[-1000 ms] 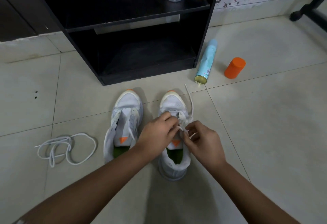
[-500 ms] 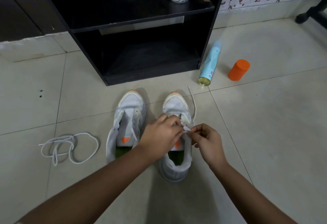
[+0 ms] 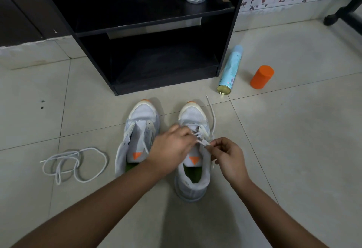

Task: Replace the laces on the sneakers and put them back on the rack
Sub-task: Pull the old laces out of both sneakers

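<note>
Your left hand [image 3: 172,147] covers the eyelets of one sneaker [image 3: 193,185], its grip unreadable; your right hand [image 3: 229,159] pinches the threaded lace [image 3: 214,122] by its tip. Two sneakers [image 3: 140,122] sit before the rack [image 3: 137,10], one loose lace [image 3: 78,163] beside

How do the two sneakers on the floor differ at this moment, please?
The right sneaker has a lace partly threaded, pinched by the left hand and the right hand; the left sneaker shows a mostly bare tongue. The right sneaker lies nearer the person than the left sneaker. Both are white with orange toes, orange tongue marks and green insoles.
</note>
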### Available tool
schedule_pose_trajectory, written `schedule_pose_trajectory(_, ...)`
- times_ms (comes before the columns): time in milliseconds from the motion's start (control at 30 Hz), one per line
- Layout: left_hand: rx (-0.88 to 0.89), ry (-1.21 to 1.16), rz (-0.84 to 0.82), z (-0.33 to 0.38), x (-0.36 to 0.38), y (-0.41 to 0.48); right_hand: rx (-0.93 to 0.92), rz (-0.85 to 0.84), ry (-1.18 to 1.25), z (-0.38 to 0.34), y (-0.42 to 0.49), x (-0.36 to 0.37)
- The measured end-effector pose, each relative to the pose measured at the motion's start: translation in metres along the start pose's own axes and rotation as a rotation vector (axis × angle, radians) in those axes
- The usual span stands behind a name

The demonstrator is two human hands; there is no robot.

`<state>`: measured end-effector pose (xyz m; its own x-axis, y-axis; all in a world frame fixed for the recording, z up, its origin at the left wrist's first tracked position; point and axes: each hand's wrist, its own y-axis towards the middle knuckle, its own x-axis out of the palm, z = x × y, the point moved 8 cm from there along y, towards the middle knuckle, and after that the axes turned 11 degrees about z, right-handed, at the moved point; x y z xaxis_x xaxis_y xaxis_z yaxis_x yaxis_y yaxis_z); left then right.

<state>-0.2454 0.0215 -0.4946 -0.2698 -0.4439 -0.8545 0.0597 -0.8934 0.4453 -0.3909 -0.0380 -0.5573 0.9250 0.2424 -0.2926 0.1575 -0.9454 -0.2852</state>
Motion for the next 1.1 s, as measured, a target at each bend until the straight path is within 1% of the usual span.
schedule_pose_trajectory(67, -0.257, -0.129, 0.110, -0.034, -0.020, 0.003, 0.007, 0.001, 0.007, 0.001, 0.000, -0.002)
schedule_pose_trajectory(100, -0.398, -0.156, 0.166, -0.056, -0.030, 0.002, 0.011, 0.000, 0.010, 0.001, 0.000, -0.002)
schedule_pose_trajectory(133, -0.513, -0.127, 0.199, -0.076, -0.037, 0.000, 0.015, -0.003, 0.011, 0.002, 0.000, -0.002)
schedule_pose_trajectory(167, -0.600, -0.049, 0.204, -0.096, -0.042, -0.002, 0.016, -0.005, 0.008, 0.002, -0.001, -0.001)
schedule_pose_trajectory(200, -0.643, 0.052, 0.171, -0.110, -0.044, -0.004, 0.012, -0.006, 0.002, 0.002, -0.001, 0.000)
schedule_pose_trajectory(233, -0.639, 0.148, 0.109, -0.117, -0.042, -0.003, 0.005, -0.007, -0.011, 0.001, -0.001, 0.000)
schedule_pose_trajectory(267, -0.587, 0.210, 0.055, -0.115, -0.038, -0.001, -0.006, -0.010, -0.029, 0.000, -0.001, 0.000)
schedule_pose_trajectory(300, -0.489, 0.221, 0.022, -0.105, -0.033, 0.003, -0.016, -0.015, -0.047, -0.002, -0.001, 0.001)
schedule_pose_trajectory(400, -0.110, 0.121, -0.001, -0.039, -0.019, 0.013, -0.030, -0.013, -0.066, -0.005, -0.002, 0.002)
schedule_pose_trajectory(433, -0.046, 0.108, -0.028, -0.020, -0.013, 0.012, -0.035, -0.006, -0.080, -0.006, -0.002, 0.002)
schedule_pose_trajectory(467, -0.043, 0.098, -0.079, -0.010, -0.006, 0.009, -0.045, 0.001, -0.096, -0.007, -0.002, 0.002)
schedule_pose_trajectory(500, -0.099, 0.082, -0.131, -0.008, 0.000, 0.005, -0.054, 0.005, -0.107, -0.008, -0.002, 0.002)
schedule_pose_trajectory(567, -0.286, 0.009, -0.195, -0.021, 0.010, -0.007, -0.070, 0.000, -0.118, -0.008, -0.001, 0.001)
schedule_pose_trajectory(633, -0.477, -0.172, -0.148, -0.035, 0.011, -0.017, -0.114, -0.026, -0.180, -0.012, -0.002, 0.003)
schedule_pose_trajectory(667, -0.555, -0.265, -0.116, -0.041, 0.012, -0.021, -0.186, -0.032, -0.254, -0.017, -0.003, 0.005)
schedule_pose_trajectory(700, -0.623, -0.348, -0.096, -0.044, 0.014, -0.024, -0.301, -0.023, -0.348, -0.026, -0.004, 0.008)
schedule_pose_trajectory(767, -0.736, -0.498, -0.079, -0.048, 0.020, -0.029, -0.589, 0.006, -0.535, -0.046, -0.008, 0.019)
schedule_pose_trajectory(833, -0.837, -0.609, -0.077, -0.050, 0.023, -0.031, -0.838, 0.034, -0.678, -0.063, -0.013, 0.038)
schedule_pose_trajectory(867, -0.878, -0.646, -0.088, -0.050, 0.025, -0.032, -0.928, 0.053, -0.740, -0.070, -0.015, 0.046)
schedule_pose_trajectory(933, -0.911, -0.665, -0.102, -0.053, 0.026, -0.033, -1.019, 0.088, -0.838, -0.077, -0.013, 0.055)
schedule_pose_trajectory(1033, -0.905, -0.658, -0.089, -0.055, 0.026, -0.034, -1.062, 0.092, -0.889, -0.075, -0.011, 0.060)
schedule_pose_trajectory(1100, -0.891, -0.641, -0.071, -0.055, 0.026, -0.036, -1.045, 0.076, -0.896, -0.071, -0.012, 0.061)
